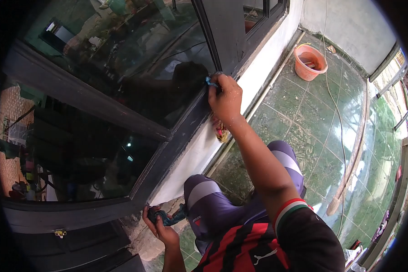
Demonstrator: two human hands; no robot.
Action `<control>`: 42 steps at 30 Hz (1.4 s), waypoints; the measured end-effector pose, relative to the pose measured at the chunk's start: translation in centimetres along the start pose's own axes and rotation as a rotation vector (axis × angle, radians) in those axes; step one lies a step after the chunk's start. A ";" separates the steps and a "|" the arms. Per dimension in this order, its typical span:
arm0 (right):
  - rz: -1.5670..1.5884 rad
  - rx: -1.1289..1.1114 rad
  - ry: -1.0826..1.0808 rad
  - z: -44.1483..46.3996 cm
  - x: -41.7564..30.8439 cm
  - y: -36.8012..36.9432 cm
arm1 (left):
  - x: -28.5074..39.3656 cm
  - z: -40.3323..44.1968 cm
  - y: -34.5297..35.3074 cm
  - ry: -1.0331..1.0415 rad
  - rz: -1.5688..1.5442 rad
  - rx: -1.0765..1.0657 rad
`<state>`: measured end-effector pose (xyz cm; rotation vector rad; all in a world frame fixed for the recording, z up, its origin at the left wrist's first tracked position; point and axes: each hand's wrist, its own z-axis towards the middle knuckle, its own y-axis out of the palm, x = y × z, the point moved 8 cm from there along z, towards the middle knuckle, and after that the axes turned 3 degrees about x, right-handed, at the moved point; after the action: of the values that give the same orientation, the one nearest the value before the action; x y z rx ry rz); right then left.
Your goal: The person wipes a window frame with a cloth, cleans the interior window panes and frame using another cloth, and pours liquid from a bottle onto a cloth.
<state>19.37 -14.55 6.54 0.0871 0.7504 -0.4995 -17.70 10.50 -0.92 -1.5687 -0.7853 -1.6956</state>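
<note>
My right hand [226, 100] is closed, pinching a small blue scrap [209, 81] that looks like cloth or plastic. It presses at the lower corner of a dark glass pane [158, 81], against the dark window frame [192, 109]. Lower down, my left hand [164, 232] grips a crumpled dark teal cloth [173, 217] close to the bottom corner of the frame. Part of that cloth hangs toward my knee. Below my right wrist, a multicoloured bundle [221, 131] shows against the white wall ledge; its kind is unclear.
An orange bucket [310, 62] with something inside stands on the green tiled floor [299, 113] near the far wall. A pale pipe [263, 97] runs along the wall base. A long cable [337, 109] and a long pole [354, 165] lie to the right. A dark door with a brass latch [60, 233] is at lower left.
</note>
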 end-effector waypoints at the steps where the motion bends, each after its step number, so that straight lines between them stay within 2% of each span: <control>1: -0.033 0.008 0.013 0.1 -0.3 0.0 | 0.0 0.1 -0.2 0.009 0.004 0.003; 2: -0.067 0.017 0.027 0.1 -0.6 0.0 | 0.0 0.1 -0.2 0.018 0.008 0.004; 5: 0.097 -0.142 -0.176 -3.6 -4.8 1.2 | -1.4 0.2 -0.4 -0.045 -0.036 -0.011; 6: 0.149 -0.135 -0.269 -3.6 -5.8 0.9 | -1.3 0.3 0.0 -0.043 -0.038 -0.031; 8: 0.071 -0.084 -0.137 -1.8 -2.5 0.4 | -1.2 0.1 0.2 -0.048 -0.034 -0.062; 11: -0.020 0.021 0.123 1.0 1.7 -0.1 | -0.2 -0.1 0.1 -0.013 0.023 0.015; 13: -0.080 0.064 0.102 0.1 0.5 0.0 | -0.4 -0.2 -0.1 -0.017 0.017 0.024; 16: 0.140 -0.095 -0.200 -2.5 -3.7 0.7 | -0.6 0.0 0.1 -0.015 0.000 -0.012; 19: 0.046 -0.040 -0.108 0.3 0.6 -0.1 | -0.4 0.3 0.2 0.005 0.010 -0.024; 20: -0.006 -0.003 -0.017 1.9 2.5 -0.4 | -0.1 0.4 0.2 0.016 0.022 -0.026; 23: -0.047 0.011 0.125 1.6 2.6 -0.4 | 0.1 0.2 0.2 0.022 0.021 -0.011; 26: 0.092 -0.106 -0.177 -1.0 -1.2 0.4 | -0.8 0.3 0.5 -0.007 0.015 -0.022; 29: 0.097 -0.071 -0.107 0.9 1.3 -0.2 | -1.2 0.3 0.7 -0.006 0.036 -0.029; 30: 0.121 -0.031 0.030 2.2 2.2 -0.8 | -1.0 0.1 0.5 0.002 0.046 -0.024; 31: 0.117 -0.080 0.292 2.8 3.7 -0.6 | -0.9 -0.1 0.3 -0.007 0.038 -0.019; 39: -0.015 0.079 0.266 1.9 3.0 -0.5 | -0.3 -0.6 -1.1 -0.034 -0.025 0.056; 42: -0.034 -0.005 0.239 0.1 0.8 0.7 | -0.8 -0.7 -1.6 -0.033 -0.017 0.053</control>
<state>20.30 -14.29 6.00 0.1314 0.9879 -0.5249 -19.34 10.90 -1.78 -1.5619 -0.8559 -1.6520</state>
